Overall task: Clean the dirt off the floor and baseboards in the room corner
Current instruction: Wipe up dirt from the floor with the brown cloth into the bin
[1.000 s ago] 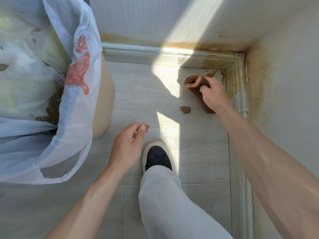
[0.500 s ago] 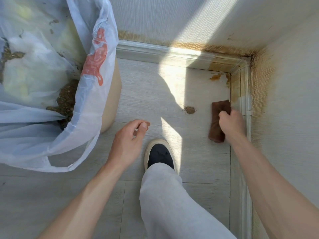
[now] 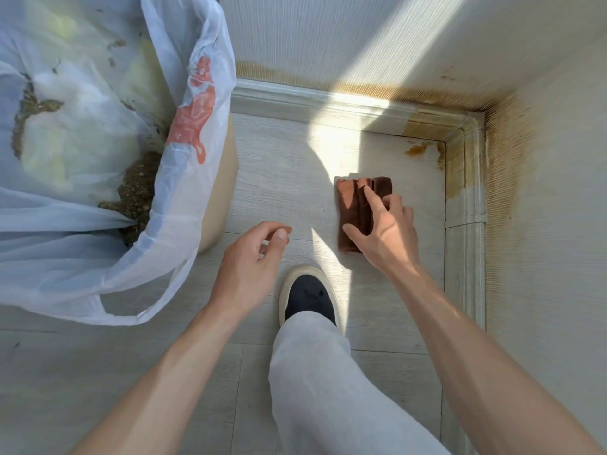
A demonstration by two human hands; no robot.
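Nearest the camera, a leg in light grey trousers [image 3: 315, 389] ends in a dark shoe [image 3: 310, 297] with a pale sole rim, planted on the pale wood-grain floor [image 3: 282, 178].

Left hand [image 3: 249, 261]: hangs above the floor just left of the shoe, fingers loosely curled, thumb tip close to the forefinger. It holds nothing and touches nothing.

Right hand [image 3: 384, 231]: laid on a folded brown cloth [image 3: 356, 205], which lies flat on the floor ahead of the shoe. Fingers are spread and largely straight, forefinger stretched along the top of the cloth, thumb against its near left edge. The hand presses down on the cloth; it does not wrap round it.

To the left, a tan bin [image 3: 223, 188] lined with a translucent white plastic bag [image 3: 98, 257]. Gritty brown dirt [image 3: 134, 188] lies inside the bag. The bag carries an orange-red printed mark [image 3: 195, 110]; no wording on it can be read.

Further off, the corner. An orange-brown stain [image 3: 418, 148] sits on the floor near the corner, well apart from the cloth. The white baseboards [image 3: 328, 101] show brown soiling towards the corner, heaviest on the right-hand run. The lower walls [image 3: 505, 159] above them carry the same brown staining.
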